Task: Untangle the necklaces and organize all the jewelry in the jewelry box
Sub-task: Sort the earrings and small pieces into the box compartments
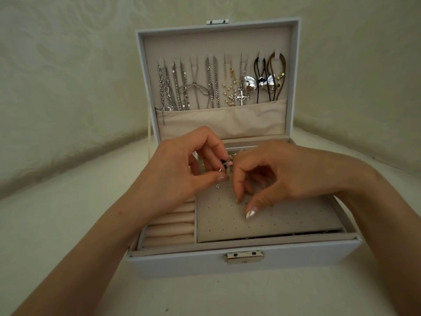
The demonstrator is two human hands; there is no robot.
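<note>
Left hand (182, 169) grip pinches jewelry piece (226, 166); right hand (284, 176) grip curled over perforated panel (284, 221), hold unclear.

The camera sits on the person's head, close above the front of the jewelry box (182, 263). It looks forward and down into the box.

Two bare forearms and hands, seen from above.
The left hand (180, 172) and right hand (293, 174) have slim fingers (237, 183) with long, almond-shaped nails (250, 213) in pale, pearly polish that catches the light; both forearms (91, 247) are bare down to the frame's lower edge.
</note>
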